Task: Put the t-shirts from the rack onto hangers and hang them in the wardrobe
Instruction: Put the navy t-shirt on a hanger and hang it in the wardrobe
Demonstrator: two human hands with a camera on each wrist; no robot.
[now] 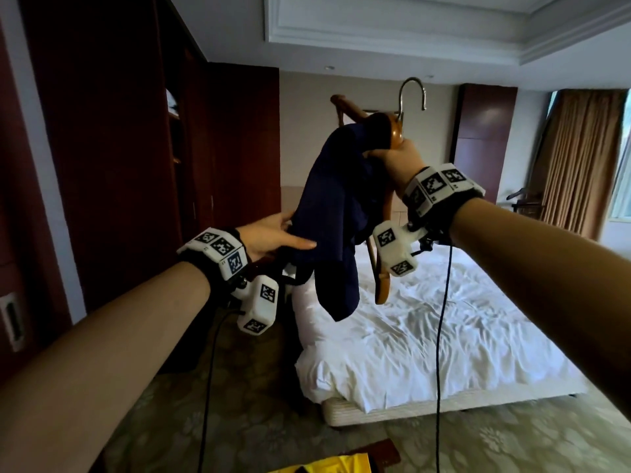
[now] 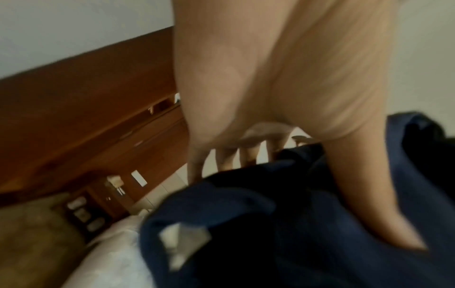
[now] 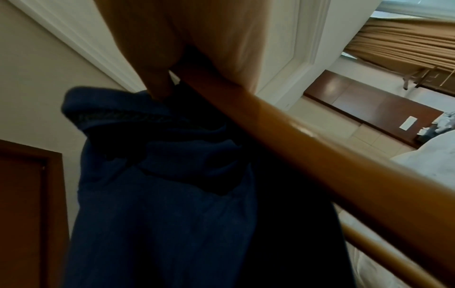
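Above the bed (image 1: 444, 329), a navy t-shirt (image 1: 331, 213) is being fitted onto a wooden hanger (image 1: 396, 131), gripped by the right hand (image 1: 399, 162). Next, the cloth must be spread over both shoulders. The left hand (image 1: 273, 233), fingers straight, touches the fabric.

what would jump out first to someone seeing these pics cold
A navy t-shirt draped in a bunch over a tilted wooden hanger, held up mid-frame by the right hand. The left hand touches the cloth lower down. Behind them lies a bed with rumpled white sheets.
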